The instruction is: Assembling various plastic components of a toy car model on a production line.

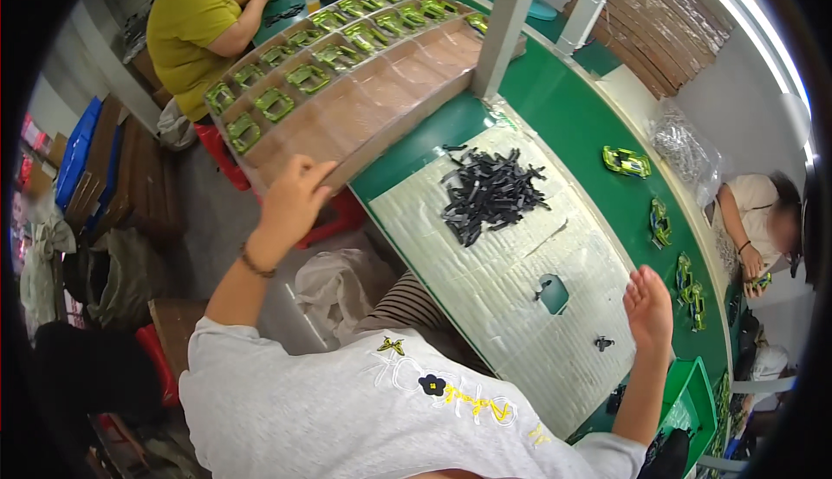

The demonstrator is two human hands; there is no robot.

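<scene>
My left hand (297, 200) is raised at the near edge of a long brown cardboard tray (381, 102). Its fingers are partly bent and apart, with nothing visible in them; whether it touches the tray I cannot tell. Green toy car body shells (309, 79) fill the far rows of that tray. Over the right side of a pale foam mat (485, 297), my right hand (648, 310) is open, fingers stretched out. Close to it lies a small black part (604, 342). A heap of black plastic pieces (492, 195) rests on the mat's far part.
Several green toy cars (626, 162) stand along the green table (555, 89). A green bin (693, 405) sits at the right. A metal post (507, 33) rises beside the tray. One co-worker (186, 33) sits at the far left, another (754, 210) at the right.
</scene>
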